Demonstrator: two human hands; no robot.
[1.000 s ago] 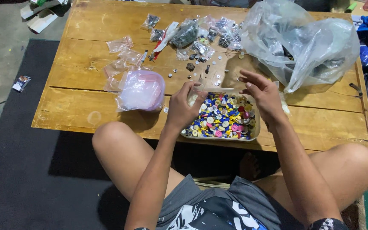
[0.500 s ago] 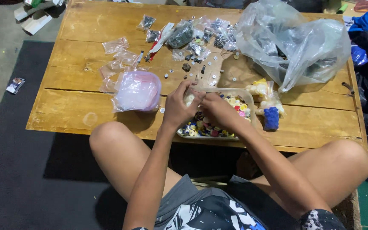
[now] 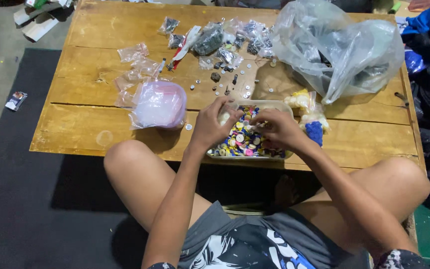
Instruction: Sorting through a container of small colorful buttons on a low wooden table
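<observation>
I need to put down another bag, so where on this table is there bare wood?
Bare wood lies left of the pink bag, and at the near right corner. The middle, around the button tray and clear sack, is crowded.

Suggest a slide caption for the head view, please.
Both hands, left hand and right hand, pick through a tray of coloured buttons.

Head view, steeply down, close

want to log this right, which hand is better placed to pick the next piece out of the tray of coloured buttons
Probably the right hand: it lies over the middle of the tray, fingers curled down among the coloured buttons. The left hand sits at the tray's left end, nearer the rim than the pile.
</observation>
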